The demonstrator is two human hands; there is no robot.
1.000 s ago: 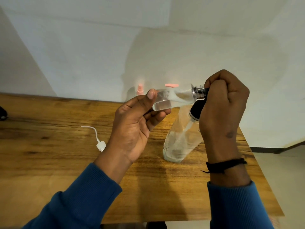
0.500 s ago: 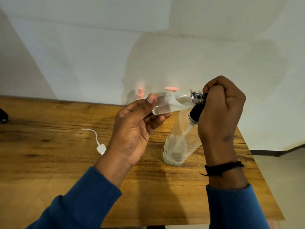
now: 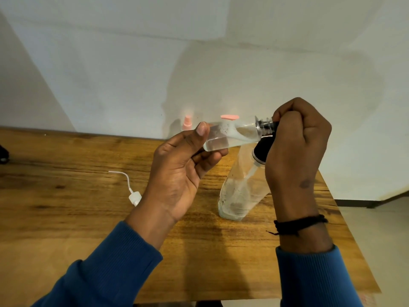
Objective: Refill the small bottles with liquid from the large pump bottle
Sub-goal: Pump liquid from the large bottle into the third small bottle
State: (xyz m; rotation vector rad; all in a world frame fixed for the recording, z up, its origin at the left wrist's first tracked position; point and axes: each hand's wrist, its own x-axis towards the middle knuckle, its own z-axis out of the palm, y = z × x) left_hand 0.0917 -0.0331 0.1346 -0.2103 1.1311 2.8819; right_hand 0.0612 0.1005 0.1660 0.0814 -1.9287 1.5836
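My left hand [image 3: 179,173] grips a small clear bottle [image 3: 230,135] lying almost sideways, its threaded neck pointing right, with some liquid pooled inside. My right hand [image 3: 296,147] is curled round the black pump head [image 3: 263,149] of the large clear pump bottle [image 3: 240,191], which leans on the wooden table [image 3: 66,213]. The pump's spout meets the small bottle's mouth; the fingers hide the exact join. The large bottle holds only a little liquid near its base.
A loose white pump insert with its thin tube [image 3: 132,193] lies on the table left of my left hand. Two pink-capped small bottles [image 3: 187,122] [image 3: 229,117] stand at the back against the wall. The table's right edge runs close to my right forearm.
Both hands with the small bottle and pump head have sunk slightly in view since a second ago. The large bottle stays leaning in the same spot.
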